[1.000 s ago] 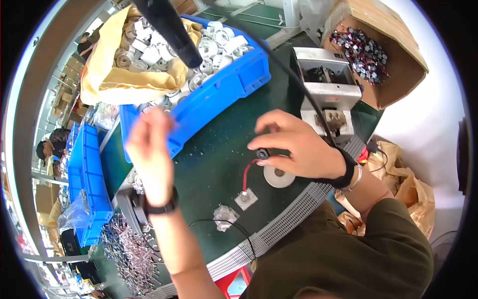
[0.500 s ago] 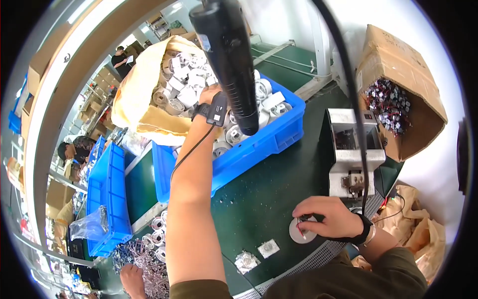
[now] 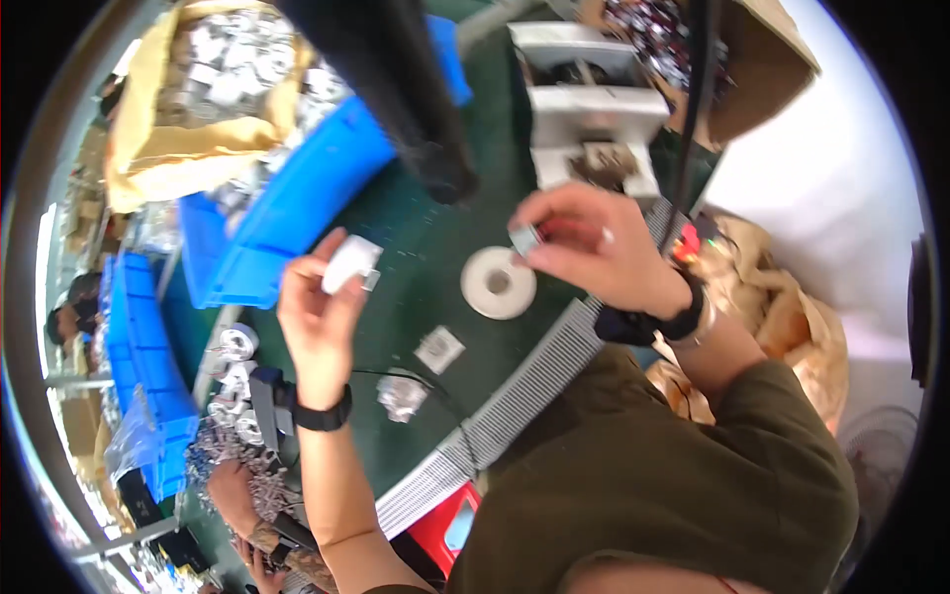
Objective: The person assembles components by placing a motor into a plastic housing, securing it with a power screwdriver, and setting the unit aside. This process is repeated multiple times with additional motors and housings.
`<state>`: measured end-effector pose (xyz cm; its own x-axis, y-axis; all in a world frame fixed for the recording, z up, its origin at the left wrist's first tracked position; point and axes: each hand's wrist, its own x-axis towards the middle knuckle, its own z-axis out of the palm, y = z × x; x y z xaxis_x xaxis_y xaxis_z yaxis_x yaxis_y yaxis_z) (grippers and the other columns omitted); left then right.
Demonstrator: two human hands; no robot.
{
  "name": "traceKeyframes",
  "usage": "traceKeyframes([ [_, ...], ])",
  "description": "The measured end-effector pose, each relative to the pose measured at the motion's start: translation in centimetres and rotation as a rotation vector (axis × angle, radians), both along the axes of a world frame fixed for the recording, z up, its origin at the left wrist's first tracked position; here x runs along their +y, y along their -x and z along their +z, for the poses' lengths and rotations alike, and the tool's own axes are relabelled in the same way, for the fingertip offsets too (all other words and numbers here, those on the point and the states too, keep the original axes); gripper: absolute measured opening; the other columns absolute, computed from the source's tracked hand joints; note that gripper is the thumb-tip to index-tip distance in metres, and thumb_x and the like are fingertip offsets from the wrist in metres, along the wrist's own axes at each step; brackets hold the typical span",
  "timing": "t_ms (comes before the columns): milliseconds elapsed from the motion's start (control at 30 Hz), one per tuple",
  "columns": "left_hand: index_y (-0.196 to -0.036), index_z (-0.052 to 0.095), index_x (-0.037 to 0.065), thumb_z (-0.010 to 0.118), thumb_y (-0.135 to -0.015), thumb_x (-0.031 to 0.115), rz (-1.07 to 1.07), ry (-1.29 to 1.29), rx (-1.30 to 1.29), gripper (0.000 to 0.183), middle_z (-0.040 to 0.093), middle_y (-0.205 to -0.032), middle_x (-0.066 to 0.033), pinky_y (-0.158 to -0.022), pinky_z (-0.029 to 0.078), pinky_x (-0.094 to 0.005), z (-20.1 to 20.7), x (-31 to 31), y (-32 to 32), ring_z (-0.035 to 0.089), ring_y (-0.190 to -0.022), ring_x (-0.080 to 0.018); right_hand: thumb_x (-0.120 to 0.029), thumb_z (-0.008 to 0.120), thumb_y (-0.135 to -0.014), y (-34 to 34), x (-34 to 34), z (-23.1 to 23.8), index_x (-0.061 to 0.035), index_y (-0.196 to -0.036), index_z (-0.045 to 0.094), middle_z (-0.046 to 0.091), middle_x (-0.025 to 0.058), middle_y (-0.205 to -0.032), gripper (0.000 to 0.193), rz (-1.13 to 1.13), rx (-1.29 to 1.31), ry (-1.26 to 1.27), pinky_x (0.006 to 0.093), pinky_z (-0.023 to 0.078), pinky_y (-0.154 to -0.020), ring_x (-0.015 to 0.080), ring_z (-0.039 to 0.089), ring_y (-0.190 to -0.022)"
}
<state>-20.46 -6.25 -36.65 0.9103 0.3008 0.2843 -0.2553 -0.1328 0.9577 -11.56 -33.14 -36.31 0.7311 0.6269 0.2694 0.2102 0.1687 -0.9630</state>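
My left hand point(image 3: 319, 305) is closed around the edge of a white round plastic housing point(image 3: 348, 261), held above the green work surface. My right hand point(image 3: 599, 243) pinches a small greyish square part point(image 3: 524, 239) between thumb and fingers; blur hides its detail. Just below those fingertips, a white round disc point(image 3: 478, 295) with a greyish centre lies on the surface. Between my arms lie a small flat silvery square piece point(image 3: 439, 349) and a crumpled silvery piece point(image 3: 402, 396).
A black cylindrical tool point(image 3: 396, 79) hangs in front of me. Behind it stand a blue bin point(image 3: 297, 213) with white housings and a white-grey machine point(image 3: 599, 111). A cardboard box point(image 3: 767, 84) holds small wired parts. A co-worker's hand point(image 3: 234, 492) reaches among metal parts at lower left.
My left hand has come back out of the blue bin with a white housing. My right hand has lifted off the disc. The view has swung down and to the right.
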Motion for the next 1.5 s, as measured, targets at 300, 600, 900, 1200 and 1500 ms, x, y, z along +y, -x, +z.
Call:
traceKeyframes([
  [300,-0.105,0.055,-0.002,0.065,-0.069,0.001,-0.076,-0.792,-0.238,0.038,0.054,-0.116,-0.0223,-0.090,0.042,-0.0424,-3.9,-9.7,-1.5,0.050,-0.109,-0.0385,0.003,0.064,-0.079,0.8,-0.9,-0.6,0.0023,-0.104,0.056,0.058,0.0080,-0.103,0.027,-0.112,0.010,-0.051,0.0240,0.049,-0.081,0.0120,0.057,-0.094],
  [600,-0.122,0.043,-0.001,0.066,-0.069,-0.002,-0.118,-0.617,-0.092,0.058,0.049,-0.123,-0.0202,-0.091,0.042,-0.0415,-3.8,-9.7,-0.2,0.049,-0.111,-0.0388,0.003,0.061,-0.080,0.3,-0.5,-0.7,-0.0005,-0.107,0.058,0.054,0.0051,-0.106,0.027,-0.014,-0.050,0.065,0.0258,0.047,-0.086,0.0117,0.055,-0.098],
  [900,-0.126,0.039,0.001,0.078,-0.062,0.012,-0.099,-0.706,0.005,0.076,0.046,-0.126,-0.0192,-0.093,0.040,-0.0398,-2.6,-9.3,-0.3,0.046,-0.115,-0.0357,0.003,0.062,-0.078,-0.2,-0.3,-1.2,-0.0006,-0.105,0.058,0.057,0.0062,-0.099,0.027,0.059,-0.179,0.257,0.0270,0.048,-0.080,0.0134,0.057,-0.089],
  [1200,-0.125,0.042,0.005,0.078,-0.062,0.015,-0.163,-0.748,0.109,0.073,0.050,-0.122,-0.0169,-0.094,0.040,-0.0420,-2.7,-8.6,-0.7,0.044,-0.118,-0.0346,-0.002,0.067,-0.073,-1.4,1.2,0.3,-0.0050,-0.095,0.060,0.058,0.0074,-0.090,0.023,0.023,-0.731,0.314,0.0308,0.048,-0.066,0.0234,0.058,-0.076],
  [1500,-0.117,0.044,0.002,0.080,-0.061,0.014,-0.100,-0.585,-0.072,0.068,0.052,-0.109,-0.0161,-0.083,0.045,-0.0395,-4.5,-8.9,-0.5,0.054,-0.099,-0.0335,-0.008,0.070,-0.072,0.2,1.1,-0.2,-0.0030,-0.091,0.060,0.058,0.0050,-0.085,0.022,-0.054,-0.522,0.392,0.0265,0.045,-0.063,0.0159,0.054,-0.069],
])
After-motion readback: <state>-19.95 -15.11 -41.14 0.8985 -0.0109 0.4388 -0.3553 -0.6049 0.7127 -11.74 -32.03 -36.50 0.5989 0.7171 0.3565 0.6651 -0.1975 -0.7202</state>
